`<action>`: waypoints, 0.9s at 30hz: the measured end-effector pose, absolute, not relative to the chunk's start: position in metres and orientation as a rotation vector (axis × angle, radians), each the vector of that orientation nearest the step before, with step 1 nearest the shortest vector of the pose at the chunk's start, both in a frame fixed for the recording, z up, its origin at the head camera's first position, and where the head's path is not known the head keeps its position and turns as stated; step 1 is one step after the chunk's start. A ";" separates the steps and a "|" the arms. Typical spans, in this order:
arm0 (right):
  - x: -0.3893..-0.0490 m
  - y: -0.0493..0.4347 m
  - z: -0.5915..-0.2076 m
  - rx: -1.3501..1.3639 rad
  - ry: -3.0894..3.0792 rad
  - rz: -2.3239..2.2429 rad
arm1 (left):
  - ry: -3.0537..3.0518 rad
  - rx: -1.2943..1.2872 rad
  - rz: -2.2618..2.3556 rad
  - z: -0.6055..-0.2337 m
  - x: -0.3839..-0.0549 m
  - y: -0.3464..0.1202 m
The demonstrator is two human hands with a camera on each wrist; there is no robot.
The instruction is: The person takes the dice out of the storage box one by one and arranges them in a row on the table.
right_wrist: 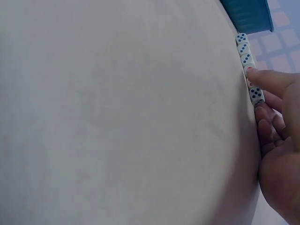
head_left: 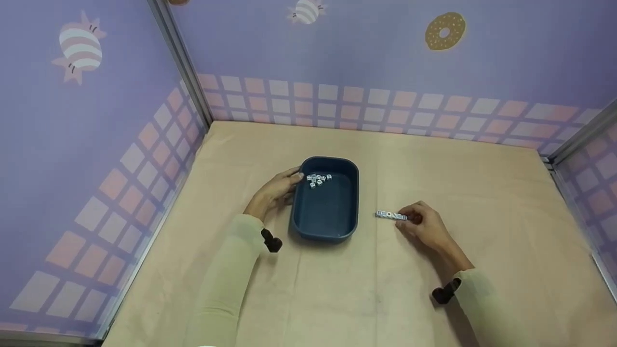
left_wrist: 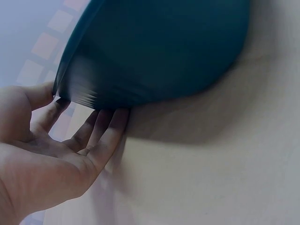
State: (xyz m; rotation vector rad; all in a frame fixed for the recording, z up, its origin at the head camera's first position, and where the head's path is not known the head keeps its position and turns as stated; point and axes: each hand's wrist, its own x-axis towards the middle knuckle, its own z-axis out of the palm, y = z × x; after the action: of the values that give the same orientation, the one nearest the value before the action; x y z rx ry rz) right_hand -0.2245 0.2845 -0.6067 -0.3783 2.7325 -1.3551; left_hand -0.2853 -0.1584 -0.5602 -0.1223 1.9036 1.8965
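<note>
The head view looks from high above the near side of the blue tub (head_left: 326,212), facing forward and down, far enough back to take in the whole tub and the patterned wall (head_left: 308,58) beyond it. The left wrist view sits low and very close on the tub's left, facing its outer side past the left hand (head_left: 278,189), both of which the head view shares. The right wrist view sits low to the tub's right (tipped well over, with cloth (right_wrist: 126,112) filling most of it), facing toward the tub and sharing the right hand (head_left: 428,226) and row of dice (head_left: 389,215) with the head view.
</note>
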 end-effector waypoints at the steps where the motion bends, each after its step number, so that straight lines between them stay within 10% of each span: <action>1: -0.225 0.285 -0.607 -0.371 2.714 -1.376 | 1.898 -0.124 1.900 -0.560 -0.285 -0.158; 27: -0.246 0.155 -0.541 -0.880 2.840 -1.564 | 1.918 -0.145 1.885 -0.560 -0.284 -0.158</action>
State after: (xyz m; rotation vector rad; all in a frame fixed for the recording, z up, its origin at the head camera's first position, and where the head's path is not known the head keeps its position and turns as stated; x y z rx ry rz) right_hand -0.2458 0.1547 -0.5407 -0.8798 2.8397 -1.5638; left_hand -0.2845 -0.1577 -0.5598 -0.1452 1.9176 1.8847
